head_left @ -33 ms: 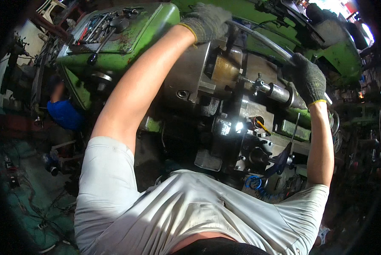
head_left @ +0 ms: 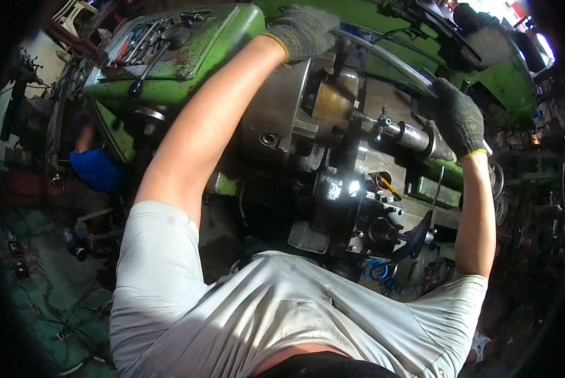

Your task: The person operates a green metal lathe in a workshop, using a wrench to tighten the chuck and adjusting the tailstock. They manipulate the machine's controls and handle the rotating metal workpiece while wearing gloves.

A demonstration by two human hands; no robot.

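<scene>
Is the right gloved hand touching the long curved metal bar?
Touching. The head view shows the right hand, in a dark knit glove, with its fingers wrapped around the long curved metal bar.

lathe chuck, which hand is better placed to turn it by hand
Left, probably. The left hand in its grey glove rests on top of the lathe chuck, while the right hand grips the long metal bar off to the side.
</scene>
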